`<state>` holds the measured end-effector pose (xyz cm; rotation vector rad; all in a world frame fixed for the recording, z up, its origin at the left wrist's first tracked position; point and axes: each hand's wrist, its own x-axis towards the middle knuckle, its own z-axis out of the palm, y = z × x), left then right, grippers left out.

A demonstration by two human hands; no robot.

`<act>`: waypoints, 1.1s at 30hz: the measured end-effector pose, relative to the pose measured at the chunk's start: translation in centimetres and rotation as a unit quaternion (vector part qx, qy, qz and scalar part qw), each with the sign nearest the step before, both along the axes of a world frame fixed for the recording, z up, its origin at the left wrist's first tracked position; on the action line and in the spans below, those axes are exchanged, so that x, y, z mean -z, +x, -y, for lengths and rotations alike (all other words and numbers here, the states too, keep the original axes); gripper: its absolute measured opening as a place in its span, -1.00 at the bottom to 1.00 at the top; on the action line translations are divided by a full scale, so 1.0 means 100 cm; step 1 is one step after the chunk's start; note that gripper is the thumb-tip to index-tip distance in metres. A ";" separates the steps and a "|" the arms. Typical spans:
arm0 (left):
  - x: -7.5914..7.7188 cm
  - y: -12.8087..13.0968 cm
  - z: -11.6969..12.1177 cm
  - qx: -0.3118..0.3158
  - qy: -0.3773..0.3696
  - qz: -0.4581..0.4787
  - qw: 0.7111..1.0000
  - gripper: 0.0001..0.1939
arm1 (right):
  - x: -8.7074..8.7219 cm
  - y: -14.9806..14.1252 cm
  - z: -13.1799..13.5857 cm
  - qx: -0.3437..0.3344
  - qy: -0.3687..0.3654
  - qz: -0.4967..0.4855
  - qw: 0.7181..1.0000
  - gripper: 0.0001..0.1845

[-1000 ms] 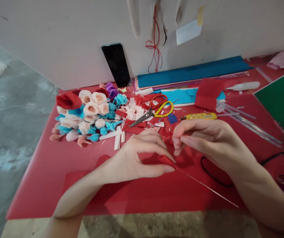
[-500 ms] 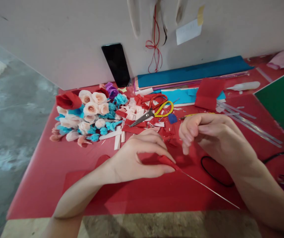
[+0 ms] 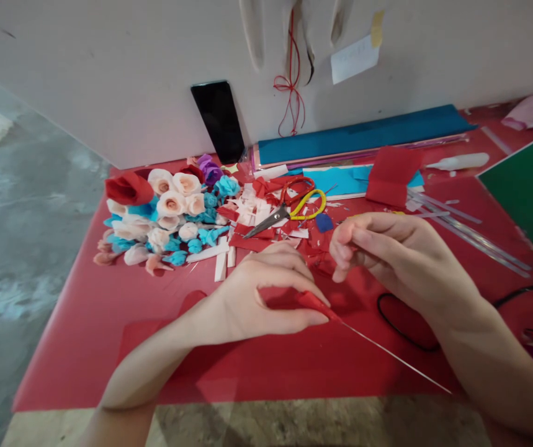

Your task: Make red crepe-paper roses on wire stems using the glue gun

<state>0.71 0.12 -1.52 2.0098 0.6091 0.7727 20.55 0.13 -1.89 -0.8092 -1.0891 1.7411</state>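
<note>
Left hand pinches a small red paper piece; right hand, thumb and fingertips nearly closed, hovers just right.

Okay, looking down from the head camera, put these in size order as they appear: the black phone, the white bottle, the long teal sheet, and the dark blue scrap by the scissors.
1. Teal sheet
2. Phone
3. White bottle
4. Dark blue scrap
</note>
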 end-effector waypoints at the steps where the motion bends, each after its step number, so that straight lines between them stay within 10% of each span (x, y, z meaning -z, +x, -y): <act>1: 0.000 0.000 0.000 0.001 0.000 0.002 1.000 -0.92 | 0.000 0.000 0.000 0.000 0.002 0.004 1.000 -0.83; 33: -0.001 0.000 0.000 0.010 0.002 0.000 1.000 -0.91 | 0.000 0.002 0.007 -0.035 0.059 -0.007 0.998 -0.87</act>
